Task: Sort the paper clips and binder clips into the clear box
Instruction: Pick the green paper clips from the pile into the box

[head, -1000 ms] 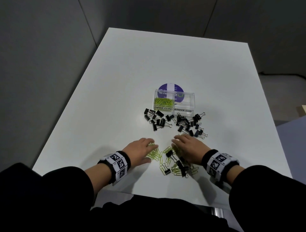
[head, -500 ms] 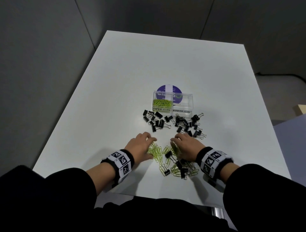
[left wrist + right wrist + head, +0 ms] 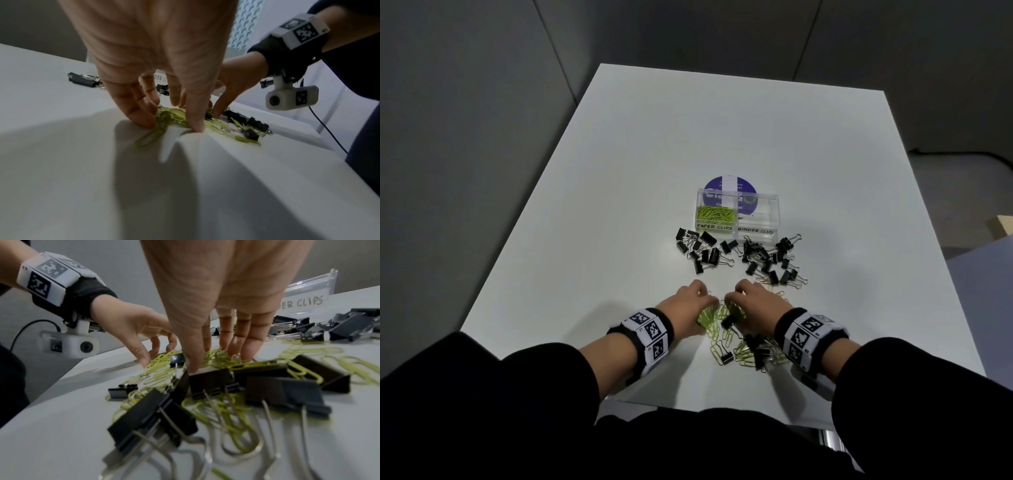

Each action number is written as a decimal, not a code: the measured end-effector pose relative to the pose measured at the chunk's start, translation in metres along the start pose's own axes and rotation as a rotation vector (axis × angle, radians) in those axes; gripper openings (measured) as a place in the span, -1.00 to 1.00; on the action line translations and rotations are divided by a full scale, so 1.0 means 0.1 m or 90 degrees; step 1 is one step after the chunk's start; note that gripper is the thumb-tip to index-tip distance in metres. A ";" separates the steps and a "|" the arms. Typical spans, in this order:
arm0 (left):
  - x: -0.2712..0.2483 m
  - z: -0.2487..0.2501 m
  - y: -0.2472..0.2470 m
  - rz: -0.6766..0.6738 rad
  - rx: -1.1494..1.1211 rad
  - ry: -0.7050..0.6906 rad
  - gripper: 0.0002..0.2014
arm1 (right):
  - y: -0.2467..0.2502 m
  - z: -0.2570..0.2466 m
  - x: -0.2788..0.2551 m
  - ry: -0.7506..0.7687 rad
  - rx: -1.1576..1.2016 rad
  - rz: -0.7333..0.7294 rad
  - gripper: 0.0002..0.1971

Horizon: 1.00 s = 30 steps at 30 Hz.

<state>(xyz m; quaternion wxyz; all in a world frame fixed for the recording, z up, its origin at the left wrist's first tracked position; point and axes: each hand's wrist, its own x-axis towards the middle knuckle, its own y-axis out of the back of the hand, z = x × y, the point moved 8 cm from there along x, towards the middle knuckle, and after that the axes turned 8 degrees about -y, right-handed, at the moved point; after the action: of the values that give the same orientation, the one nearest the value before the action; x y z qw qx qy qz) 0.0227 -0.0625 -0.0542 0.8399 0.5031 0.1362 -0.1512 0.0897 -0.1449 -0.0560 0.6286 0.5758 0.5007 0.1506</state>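
The clear box (image 3: pixel 770 198) stands mid-table; its left compartment, labelled PAPER CLIPS, holds green paper clips (image 3: pixel 714 213), and the BINDER CLIPS side looks empty. Black binder clips (image 3: pixel 770 260) lie scattered in front of it. Near the table's front edge lies a mixed pile of green paper clips (image 3: pixel 224 412) and binder clips (image 3: pixel 211 382). My left hand (image 3: pixel 705 308) (image 3: pixel 170 123) pinches a clump of paper clips against the table between thumb and fingers. Close beside it, my right hand (image 3: pixel 732 305) (image 3: pixel 218 358) pinches another clump, its thumb at a binder clip's edge.
A purple round sticker (image 3: pixel 729 186) shows behind and under the box. The white table (image 3: pixel 654 144) has a left edge near a grey wall and a front edge just below my wrists. More binder clips (image 3: pixel 702 251) lie left of the box front.
Both hands have drawn closer together and slightly toward me over the near pile, fingers closing in on the green paper clips. The box and far binder clips have not moved.
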 end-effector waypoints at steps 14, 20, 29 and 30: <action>0.15 -0.04 0.04 -0.012 0.148 -0.040 -0.71 | 0.01 0.07 0.12 -0.033 0.056 -0.078 -0.71; 0.16 -0.05 0.05 -0.018 0.147 -0.028 -0.73 | 0.04 0.04 0.15 -0.034 0.028 -0.064 -0.72; 0.14 -0.05 0.16 -0.010 0.106 -0.047 -0.74 | 0.09 0.11 0.14 -0.019 0.004 -0.001 -0.73; 0.13 -0.04 0.18 0.001 0.099 -0.050 -0.74 | 0.09 0.12 0.13 -0.014 0.007 0.005 -0.71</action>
<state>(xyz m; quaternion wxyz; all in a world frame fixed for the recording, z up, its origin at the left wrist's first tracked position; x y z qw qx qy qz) 0.0416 -0.0522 -0.0465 0.8030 0.5606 0.0910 -0.1804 0.1087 -0.1390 -0.0556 0.6304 0.5826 0.4923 0.1442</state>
